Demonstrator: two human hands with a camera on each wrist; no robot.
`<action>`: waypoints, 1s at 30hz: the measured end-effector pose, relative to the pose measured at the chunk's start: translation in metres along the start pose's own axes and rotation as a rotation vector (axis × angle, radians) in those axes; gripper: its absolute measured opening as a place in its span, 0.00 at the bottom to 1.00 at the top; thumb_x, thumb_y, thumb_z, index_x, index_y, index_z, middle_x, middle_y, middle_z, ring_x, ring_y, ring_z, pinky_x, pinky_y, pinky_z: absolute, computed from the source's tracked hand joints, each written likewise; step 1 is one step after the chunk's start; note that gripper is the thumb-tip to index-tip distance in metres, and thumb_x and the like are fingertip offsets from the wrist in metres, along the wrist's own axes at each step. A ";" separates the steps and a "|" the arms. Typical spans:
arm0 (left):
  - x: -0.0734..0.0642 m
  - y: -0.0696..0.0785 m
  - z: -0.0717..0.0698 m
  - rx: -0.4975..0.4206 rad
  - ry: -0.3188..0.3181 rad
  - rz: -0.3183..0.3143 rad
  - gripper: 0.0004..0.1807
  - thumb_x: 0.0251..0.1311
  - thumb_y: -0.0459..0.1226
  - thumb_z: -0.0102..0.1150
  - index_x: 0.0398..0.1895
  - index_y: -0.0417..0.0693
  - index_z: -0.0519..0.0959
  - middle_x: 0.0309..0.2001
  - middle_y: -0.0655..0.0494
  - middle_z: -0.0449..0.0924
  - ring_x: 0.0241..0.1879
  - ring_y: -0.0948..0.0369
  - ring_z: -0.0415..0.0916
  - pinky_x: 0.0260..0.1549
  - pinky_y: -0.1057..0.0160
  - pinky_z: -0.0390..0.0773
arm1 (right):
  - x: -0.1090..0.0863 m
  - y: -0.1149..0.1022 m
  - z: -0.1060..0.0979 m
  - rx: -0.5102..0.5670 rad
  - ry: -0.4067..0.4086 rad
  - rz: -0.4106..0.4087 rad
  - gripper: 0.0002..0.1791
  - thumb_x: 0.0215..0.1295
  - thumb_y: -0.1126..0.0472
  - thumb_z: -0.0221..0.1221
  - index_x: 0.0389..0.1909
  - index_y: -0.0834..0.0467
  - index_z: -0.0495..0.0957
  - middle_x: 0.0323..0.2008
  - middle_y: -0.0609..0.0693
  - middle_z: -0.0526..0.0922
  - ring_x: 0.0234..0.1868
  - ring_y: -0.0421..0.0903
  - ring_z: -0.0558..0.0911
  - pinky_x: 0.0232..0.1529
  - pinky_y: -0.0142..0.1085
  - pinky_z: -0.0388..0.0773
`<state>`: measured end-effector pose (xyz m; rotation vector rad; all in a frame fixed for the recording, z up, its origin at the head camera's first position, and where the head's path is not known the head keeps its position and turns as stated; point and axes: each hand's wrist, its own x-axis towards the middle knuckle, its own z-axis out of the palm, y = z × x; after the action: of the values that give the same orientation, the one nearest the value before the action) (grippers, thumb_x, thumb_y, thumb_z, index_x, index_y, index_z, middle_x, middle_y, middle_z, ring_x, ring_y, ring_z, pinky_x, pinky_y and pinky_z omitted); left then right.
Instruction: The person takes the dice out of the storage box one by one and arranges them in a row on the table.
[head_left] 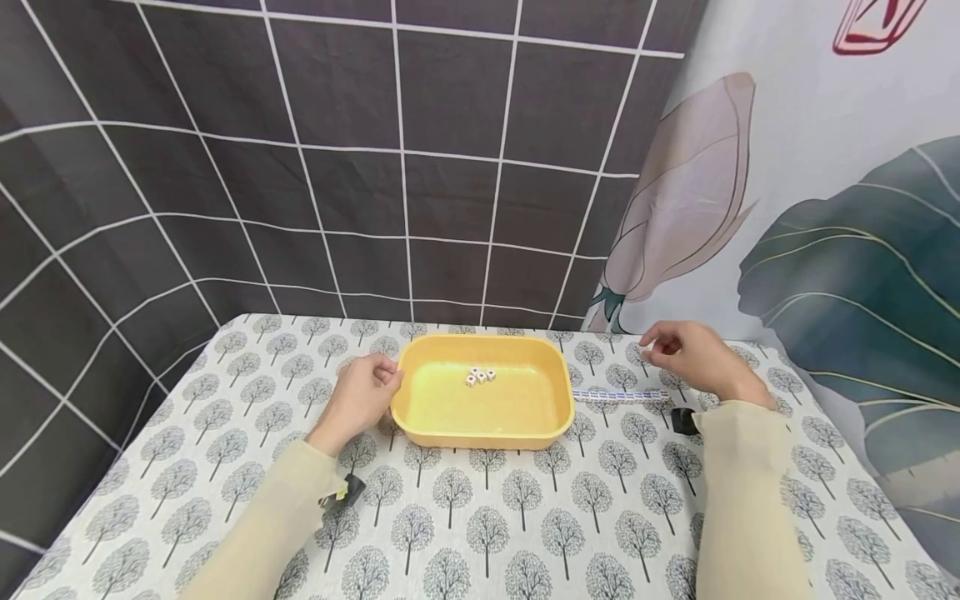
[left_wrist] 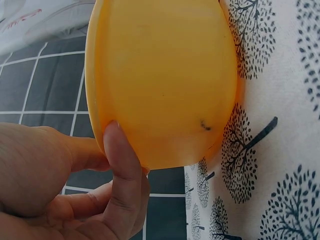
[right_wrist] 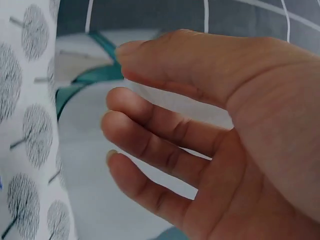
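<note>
A yellow plastic basin [head_left: 480, 421] with rounded corners stands on the table. My left hand [head_left: 363, 392] pinches its left rim; in the left wrist view a finger [left_wrist: 122, 165] lies against the basin's wall, while the thumb goes behind the rim. Inside, several small white cubes with dark and reddish marks [head_left: 482, 377] lie together near the middle of the floor. My right hand [head_left: 690, 357] hovers over the right part of the table, apart from the basin. Its fingers are loosely bent around nothing, as the right wrist view shows [right_wrist: 200, 130].
A narrow white strip with blue marks [head_left: 618, 396] lies right of the basin, below my right hand. A tree-patterned cloth [head_left: 487, 500] covers the table. Behind it hang a dark gridded curtain [head_left: 450, 200] and, at the right, a floral one [head_left: 810, 167].
</note>
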<state>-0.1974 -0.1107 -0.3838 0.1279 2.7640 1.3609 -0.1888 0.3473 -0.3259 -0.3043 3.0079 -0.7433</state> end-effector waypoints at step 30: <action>0.002 -0.001 0.000 0.019 0.000 0.001 0.13 0.70 0.35 0.57 0.49 0.32 0.79 0.39 0.42 0.83 0.22 0.63 0.77 0.22 0.67 0.82 | 0.050 -0.095 0.055 -0.049 -0.029 -0.233 0.10 0.68 0.64 0.62 0.48 0.61 0.84 0.33 0.49 0.85 0.34 0.45 0.80 0.37 0.35 0.79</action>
<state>-0.1992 -0.1112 -0.3841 0.1299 2.7776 1.3344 -0.2168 0.2298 -0.3293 -0.6708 2.9984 -0.6726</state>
